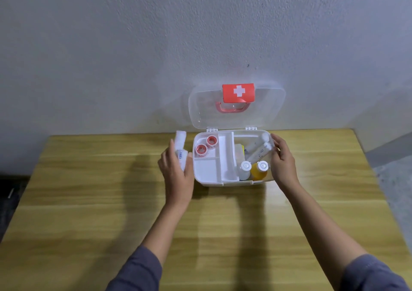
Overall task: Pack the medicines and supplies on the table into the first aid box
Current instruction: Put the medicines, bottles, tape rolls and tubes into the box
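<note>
The white first aid box (209,182) stands open at the table's far edge, its clear lid (267,110) leaning against the wall. Its white tray (225,157) holds two red tape rolls (206,145). Beside the tray lie wrapped bandage rolls (259,150), a clear bottle (245,168) and an orange bottle (259,170). My left hand (176,172) holds a white wrapped bandage roll (180,143) just left of the box. My right hand (282,159) rests on the box's right rim, fingers touching a bandage roll inside.
The wooden table (200,223) reaches to the wall behind the box. Its right edge (370,174) drops to a grey floor, and its left edge borders a dark floor.
</note>
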A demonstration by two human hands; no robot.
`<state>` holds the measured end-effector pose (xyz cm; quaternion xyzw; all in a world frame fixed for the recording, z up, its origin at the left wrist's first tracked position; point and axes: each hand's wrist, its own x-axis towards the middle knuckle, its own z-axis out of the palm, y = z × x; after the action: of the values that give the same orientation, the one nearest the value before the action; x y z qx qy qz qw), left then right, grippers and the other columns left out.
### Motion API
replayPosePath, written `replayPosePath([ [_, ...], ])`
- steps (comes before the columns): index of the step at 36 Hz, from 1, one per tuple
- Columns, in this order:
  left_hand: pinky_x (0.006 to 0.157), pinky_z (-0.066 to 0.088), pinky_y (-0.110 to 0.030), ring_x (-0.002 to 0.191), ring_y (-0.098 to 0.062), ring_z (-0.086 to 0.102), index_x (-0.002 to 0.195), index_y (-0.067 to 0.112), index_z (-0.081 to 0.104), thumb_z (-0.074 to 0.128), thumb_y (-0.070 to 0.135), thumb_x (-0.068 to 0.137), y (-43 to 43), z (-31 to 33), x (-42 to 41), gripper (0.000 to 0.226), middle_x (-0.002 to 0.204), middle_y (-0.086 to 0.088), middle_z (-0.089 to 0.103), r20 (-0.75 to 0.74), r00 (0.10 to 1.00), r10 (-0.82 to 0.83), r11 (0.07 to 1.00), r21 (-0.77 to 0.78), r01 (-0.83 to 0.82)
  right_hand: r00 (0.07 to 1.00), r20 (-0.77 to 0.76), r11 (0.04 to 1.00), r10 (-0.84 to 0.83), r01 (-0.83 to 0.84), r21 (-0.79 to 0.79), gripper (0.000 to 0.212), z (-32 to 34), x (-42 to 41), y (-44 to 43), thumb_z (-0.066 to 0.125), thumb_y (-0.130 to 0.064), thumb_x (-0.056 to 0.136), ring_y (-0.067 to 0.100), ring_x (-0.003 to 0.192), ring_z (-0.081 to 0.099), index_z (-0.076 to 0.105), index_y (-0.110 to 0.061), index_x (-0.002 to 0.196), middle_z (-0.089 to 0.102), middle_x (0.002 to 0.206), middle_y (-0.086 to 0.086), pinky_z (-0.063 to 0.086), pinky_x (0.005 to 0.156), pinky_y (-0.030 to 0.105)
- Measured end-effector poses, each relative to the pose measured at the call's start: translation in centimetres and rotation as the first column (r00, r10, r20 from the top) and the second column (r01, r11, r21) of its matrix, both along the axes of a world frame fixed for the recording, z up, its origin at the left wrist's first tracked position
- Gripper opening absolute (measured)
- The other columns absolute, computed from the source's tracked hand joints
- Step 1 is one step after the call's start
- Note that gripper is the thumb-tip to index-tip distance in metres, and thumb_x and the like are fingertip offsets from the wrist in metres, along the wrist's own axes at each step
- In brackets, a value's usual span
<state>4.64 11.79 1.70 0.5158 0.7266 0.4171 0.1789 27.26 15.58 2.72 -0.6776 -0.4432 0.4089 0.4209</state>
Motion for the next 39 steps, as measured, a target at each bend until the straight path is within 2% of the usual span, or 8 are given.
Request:
replayPosePath([
  [3, 0.096, 0.028, -0.031, 0.109, -0.035, 0.044, 0.139, 0.004, 0.033, 0.043, 0.037, 0.087, -0.3, 0.7, 2.3, 0.062, 0.118, -0.02, 0.05, -0.078, 0.993, -0.093, 0.994, -0.06, 0.088, 1.0, -0.006, 1.0, 0.01, -0.01, 0.006, 0.039, 0.1, 0.1, 0.1, 0.034, -0.002, 0.094, 0.013, 0.107, 0.051, 0.048, -0.017, 0.128, 0.057, 0.119, 0.001, 0.036, 0.088, 0.023],
  [8, 0.094, 0.034, -0.044, 0.113, -0.036, 0.041, 0.142, 0.011, 0.027, 0.055, 0.023, 0.087, -1.0, 1.3, 4.6, 0.063, 0.13, -0.015, 0.047, -0.22, 0.971, -0.095, 0.97, -0.242, 0.04, 1.0, -0.021, 1.0, 0.017, -0.017, -0.004, 0.038, 0.1, 0.3, 0.0, 0.034, -0.004, 0.095, 0.013, 0.103, 0.053, 0.049, -0.019, 0.127, 0.057, 0.113, -0.004, 0.041, 0.075, 0.005],
  [13, 0.093, 0.033, -0.046, 0.12, -0.034, 0.036, 0.144, 0.011, 0.022, 0.056, 0.027, 0.086, -0.9, 1.5, 5.4, 0.069, 0.138, -0.012, 0.039, -0.282, 0.955, -0.097, 0.938, -0.345, -0.006, 0.999, -0.048, 1.0, 0.023, -0.023, -0.003, 0.037, -0.2, 0.4, 0.1, 0.035, -0.006, 0.096, 0.014, 0.109, 0.052, 0.048, -0.02, 0.128, 0.055, 0.116, -0.007, 0.037, 0.086, 0.019],
  [19, 0.085, 0.036, -0.046, 0.113, -0.037, 0.045, 0.138, 0.007, 0.035, 0.045, 0.008, 0.09, -0.7, 1.2, 6.3, 0.049, 0.135, -0.014, 0.047, -0.315, 0.948, -0.043, 0.962, -0.271, -0.046, 0.997, -0.067, 1.0, 0.026, -0.026, -0.003, 0.036, -0.2, 0.7, 0.2, 0.035, -0.006, 0.097, 0.012, 0.105, 0.052, 0.048, -0.018, 0.128, 0.055, 0.115, -0.007, 0.037, 0.066, -0.008],
  [26, 0.093, 0.036, -0.046, 0.118, -0.036, 0.04, 0.139, 0.012, 0.036, 0.04, 0.003, 0.091, 0.4, 1.7, 8.1, 0.049, 0.134, -0.013, 0.046, -0.243, 0.968, -0.055, 0.982, -0.189, 0.009, 0.996, -0.073, 0.999, 0.053, -0.051, 0.019, 0.034, -0.1, 0.9, 0.2, 0.037, -0.009, 0.097, 0.01, 0.109, 0.05, 0.048, -0.018, 0.128, 0.054, 0.118, -0.007, 0.039, 0.084, 0.014],
  [31, 0.104, 0.033, -0.041, 0.127, -0.031, 0.034, 0.136, 0.011, 0.04, 0.045, 0.004, 0.09, 0.9, 1.6, 9.5, 0.046, 0.14, -0.013, 0.039, -0.122, 0.977, -0.173, 0.975, -0.164, 0.152, 0.996, -0.069, 0.998, 0.062, -0.061, 0.018, 0.033, -0.2, 1.0, 0.2, 0.038, -0.01, 0.097, 0.009, 0.106, 0.051, 0.049, -0.016, 0.128, 0.054, 0.117, -0.009, 0.037, 0.071, -0.008],
  [36, 0.108, 0.026, -0.031, 0.133, -0.025, 0.031, 0.138, 0.009, 0.038, 0.047, 0.013, 0.092, 0.6, 1.2, 9.4, 0.047, 0.145, -0.01, 0.033, -0.062, 0.972, -0.226, 0.964, -0.159, 0.214, 0.996, -0.05, 0.997, 0.08, -0.08, 0.011, 0.034, -0.2, 1.2, 0.2, 0.038, -0.011, 0.097, 0.016, 0.119, 0.051, 0.048, -0.016, 0.129, 0.055, 0.131, -0.001, 0.038, 0.095, 0.023],
  [39, 0.107, 0.031, -0.033, 0.128, -0.024, 0.036, 0.135, 0.008, 0.041, 0.047, 0.016, 0.092, 0.6, 0.8, 9.0, 0.044, 0.139, -0.01, 0.039, -0.087, 0.967, -0.238, 0.959, -0.178, 0.22, 0.995, -0.046, 0.996, 0.087, -0.086, 0.015, 0.036, -0.2, 1.3, 0.2, 0.037, -0.008, 0.097, 0.013, 0.116, 0.051, 0.047, -0.016, 0.13, 0.054, 0.133, -0.001, 0.039, 0.09, 0.015],
])
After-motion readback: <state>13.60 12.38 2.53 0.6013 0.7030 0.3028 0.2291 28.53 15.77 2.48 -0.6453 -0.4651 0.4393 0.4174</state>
